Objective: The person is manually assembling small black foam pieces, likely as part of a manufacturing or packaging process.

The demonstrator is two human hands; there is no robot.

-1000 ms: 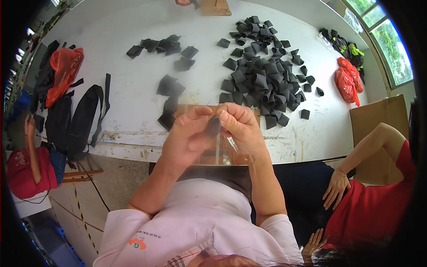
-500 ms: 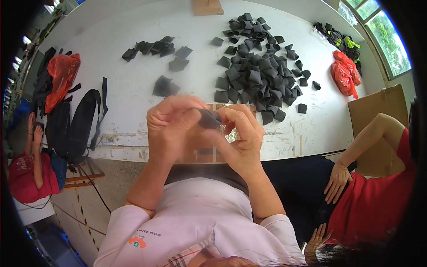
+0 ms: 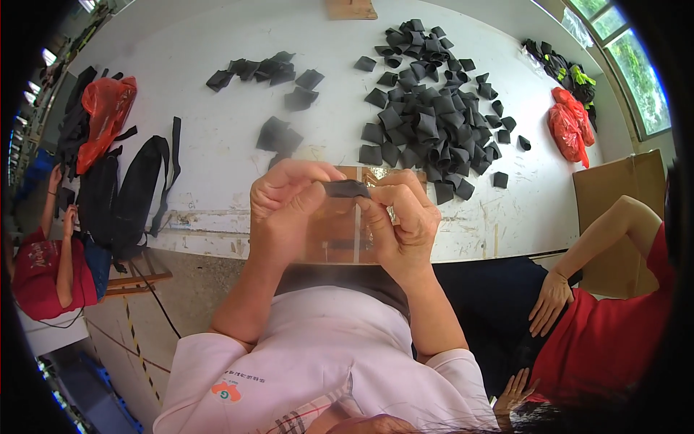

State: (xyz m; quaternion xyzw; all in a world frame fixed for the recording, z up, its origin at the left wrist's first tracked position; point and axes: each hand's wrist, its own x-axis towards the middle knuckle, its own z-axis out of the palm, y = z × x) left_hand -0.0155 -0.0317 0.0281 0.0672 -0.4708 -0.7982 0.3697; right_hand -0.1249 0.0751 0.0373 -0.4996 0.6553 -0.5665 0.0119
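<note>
Item: small black fabric piece [image 3: 345,189], pinched between your left hand [image 3: 289,202] and right hand [image 3: 401,217], just before the black pile [image 3: 426,119]. Keep both pinches firm and its edges level.

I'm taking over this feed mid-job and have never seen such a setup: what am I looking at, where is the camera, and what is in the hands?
There is no machine here: a person works with two bare hands. The single view comes from a wide fisheye camera on that person's head, looking down, so straight edges bend near the rim and the forearms enter from below. The left hand and right hand together pinch one small black piece between their fingertips, above the near edge of a white table. On the table lie a big heap of similar black pieces, a smaller group farther left, and a couple more close by. Red bags and black straps sit at the left edge. Another person in red sits to the right.
</note>
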